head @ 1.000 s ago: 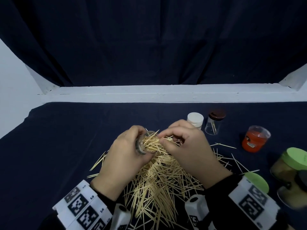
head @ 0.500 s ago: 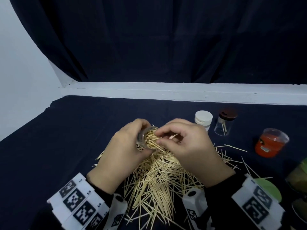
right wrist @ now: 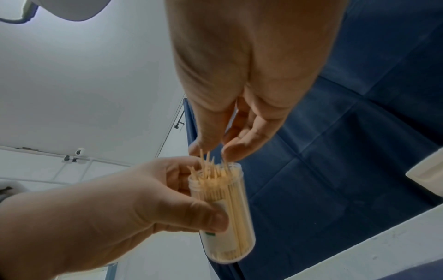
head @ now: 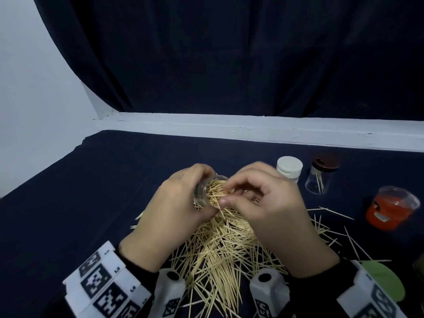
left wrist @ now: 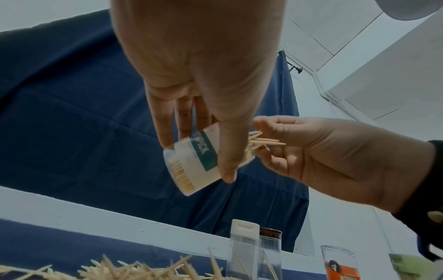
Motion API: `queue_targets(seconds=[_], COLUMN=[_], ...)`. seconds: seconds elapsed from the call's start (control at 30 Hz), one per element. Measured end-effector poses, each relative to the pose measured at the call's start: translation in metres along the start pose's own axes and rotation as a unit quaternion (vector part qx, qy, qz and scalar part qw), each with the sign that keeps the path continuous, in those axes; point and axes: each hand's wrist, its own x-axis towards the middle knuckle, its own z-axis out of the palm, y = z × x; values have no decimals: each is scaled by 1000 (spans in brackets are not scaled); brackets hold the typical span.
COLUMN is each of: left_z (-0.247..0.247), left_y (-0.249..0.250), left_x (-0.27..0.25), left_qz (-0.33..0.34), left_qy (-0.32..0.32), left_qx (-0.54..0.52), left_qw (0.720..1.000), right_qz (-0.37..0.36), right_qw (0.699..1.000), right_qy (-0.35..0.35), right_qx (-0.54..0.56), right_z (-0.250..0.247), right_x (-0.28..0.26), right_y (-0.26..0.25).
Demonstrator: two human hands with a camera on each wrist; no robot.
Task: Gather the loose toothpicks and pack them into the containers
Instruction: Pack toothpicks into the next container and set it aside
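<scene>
My left hand (head: pixel 176 203) grips a clear toothpick jar (head: pixel 206 191) tilted toward the right, packed with toothpicks; its green label shows in the left wrist view (left wrist: pixel 203 151). My right hand (head: pixel 263 198) is at the jar's mouth, thumb and fingers touching the toothpick tips that stick out (right wrist: pixel 208 166). Whether it pinches any is not clear. In the right wrist view the jar (right wrist: pixel 225 208) sits in the left hand (right wrist: pixel 143 204). A big pile of loose toothpicks (head: pixel 220 246) lies on the dark cloth below both hands.
At the right stand a white-capped jar (head: pixel 289 167), a clear jar with a brown lid (head: pixel 321 177) holding a few toothpicks, and an orange container (head: pixel 390 210). A green lid (head: pixel 385 281) lies at the lower right. Stray toothpicks (head: pixel 335 212) are scattered to the right.
The toothpicks sticking out of the jar mouth have gone further in. The head view has swung left, shifting everything rightward in the frame.
</scene>
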Motion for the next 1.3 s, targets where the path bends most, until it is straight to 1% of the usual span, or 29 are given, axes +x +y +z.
queue_targets(seconds=[0.07, 0.17, 0.2, 0.27, 0.33, 0.4, 0.47, 0.5, 0.53, 0.63, 0.67, 0.77, 0.83, 0.9, 0.97, 1.03, 1.1, 1.17, 1.2, 1.3], left_z=[0, 0, 0, 1, 3, 4, 5, 5, 6, 6, 5, 3, 3, 4, 6, 8, 9, 7, 7, 7], left_y=[0, 0, 0, 1, 1, 2, 4, 5, 6, 7, 6, 4, 2, 1, 3, 5, 7, 7, 6, 4], left_x=[-1, -1, -1, -1, -2, -3, -3, -3, -3, -2, -2, 1, 2, 2, 0, -1, -1, -1, -1, -1], left_qz=[-6, -5, -6, -2, 11, 16, 18, 20, 24, 25, 24, 19, 13, 12, 19, 29, 26, 18, 18, 22], left_qy=[6, 18, 20, 21, 24, 25, 22, 20, 19, 18, 20, 39, 53, 57, 51, 47, 42, 44, 47, 61], left_qx=[-3, -9, -12, -13, -5, -2, 1, 3, 5, 6, 7, 19, 24, 27, 30, 33, 29, 24, 25, 32], left_qw=[1000, 1000, 1000, 1000, 1000, 1000, 1000, 1000, 1000, 1000, 999, 999, 998, 998, 998, 998, 998, 999, 998, 997], right_qz=[18, 36, 32, 6, -17, -30, -57, -68, -65, -5, 6, 16, 28, 9, -33, -64, -64, -42, -38, -57], right_qw=[999, 999, 998, 998, 998, 998, 994, 992, 992, 999, 999, 998, 998, 999, 996, 994, 996, 998, 999, 997], right_qy=[22, -33, -48, -53, -37, -5, 30, 37, 29, -29, -32, -20, -18, 3, 19, 10, -4, -9, -5, 17], right_qx=[28, 13, -8, -45, -57, -56, -86, -102, -102, -36, -24, -54, -52, -52, -76, -84, -69, -38, -29, -39], right_z=[-2, -3, -2, 0, -1, -2, -2, -2, -2, -5, -7, -13, -14, -10, -4, 1, 1, -4, -6, -8], right_x=[0, -2, -3, -3, -3, -2, -2, -2, -2, -2, -1, 0, 0, -2, -2, -3, -3, -3, -2, -1], right_y=[-2, -5, -6, -5, -1, 3, 4, 4, 3, -3, -4, -4, -2, 0, 1, 1, -1, -4, -5, -6])
